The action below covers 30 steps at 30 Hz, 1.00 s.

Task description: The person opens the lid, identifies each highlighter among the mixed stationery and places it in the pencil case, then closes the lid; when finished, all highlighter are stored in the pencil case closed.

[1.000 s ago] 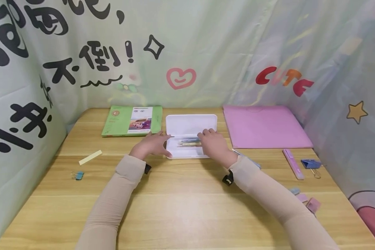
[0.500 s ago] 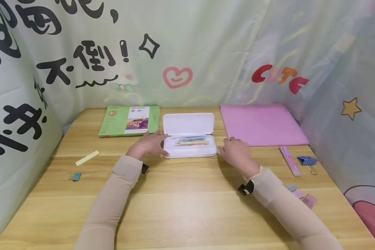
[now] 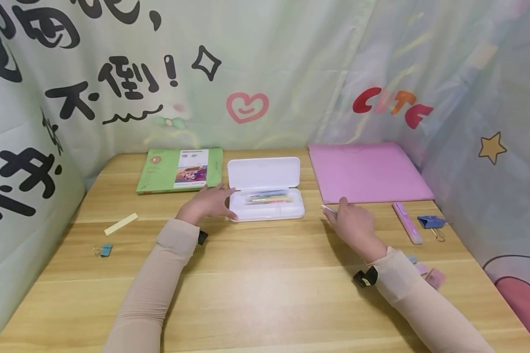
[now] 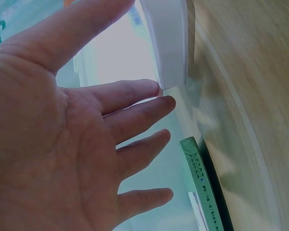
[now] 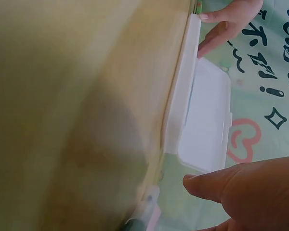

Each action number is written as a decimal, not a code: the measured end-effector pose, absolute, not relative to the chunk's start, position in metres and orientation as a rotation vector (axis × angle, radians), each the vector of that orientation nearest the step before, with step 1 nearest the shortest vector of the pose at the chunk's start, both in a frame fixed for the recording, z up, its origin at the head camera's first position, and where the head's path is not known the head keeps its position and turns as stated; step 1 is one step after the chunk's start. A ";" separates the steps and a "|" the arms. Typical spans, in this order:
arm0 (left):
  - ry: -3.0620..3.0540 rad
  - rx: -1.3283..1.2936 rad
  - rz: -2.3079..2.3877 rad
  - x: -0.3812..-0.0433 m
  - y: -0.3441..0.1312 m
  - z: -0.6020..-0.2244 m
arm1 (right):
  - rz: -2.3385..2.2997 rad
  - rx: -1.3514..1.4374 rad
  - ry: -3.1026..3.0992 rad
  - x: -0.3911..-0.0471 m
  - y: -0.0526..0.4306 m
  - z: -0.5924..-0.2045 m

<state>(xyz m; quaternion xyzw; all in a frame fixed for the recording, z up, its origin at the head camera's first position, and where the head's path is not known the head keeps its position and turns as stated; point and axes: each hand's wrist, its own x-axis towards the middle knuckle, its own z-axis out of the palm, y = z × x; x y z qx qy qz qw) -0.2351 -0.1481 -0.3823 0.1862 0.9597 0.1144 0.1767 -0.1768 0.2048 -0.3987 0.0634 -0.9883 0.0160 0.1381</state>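
An open white pencil case (image 3: 267, 211) lies near the back of the table, its lid (image 3: 263, 172) tipped back. Several slim pens (image 3: 269, 197) lie inside. My left hand (image 3: 208, 202) rests at the case's left end, fingers spread and straight in the left wrist view, with the thumb and index finger (image 4: 130, 94) at its edge. My right hand (image 3: 355, 226) is right of the case, over a slim pen (image 3: 329, 210) on the table. The thumb (image 5: 202, 186) stands apart from this pen in the right wrist view; the other fingers are mostly hidden.
A green book (image 3: 159, 171) lies back left, a pink folder (image 3: 366, 171) back right. Toward the right are a purple cutter-like tool (image 3: 407, 223), a blue binder clip (image 3: 431, 222) and small pink blocks (image 3: 435, 278). A pale strip (image 3: 121, 224) and teal clip (image 3: 106, 250) lie left.
My right hand has left the pencil case and moved right and nearer, over the pen on the table. The pens in the case are now uncovered. My left hand stays at the case's left end.
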 end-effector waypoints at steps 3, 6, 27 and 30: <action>2.714 0.525 0.320 -0.236 -0.148 -0.383 | 0.049 0.163 -2.892 -0.173 0.207 -0.400; 2.718 0.523 0.321 -0.236 -0.149 -0.383 | 0.026 0.160 -2.954 -0.170 0.210 -0.400; 2.714 0.538 0.329 -0.233 -0.149 -0.378 | -0.082 0.358 -2.970 -0.179 0.197 -0.381; 2.713 0.543 0.320 -0.234 -0.148 -0.379 | -0.084 0.386 -2.918 -0.185 0.188 -0.374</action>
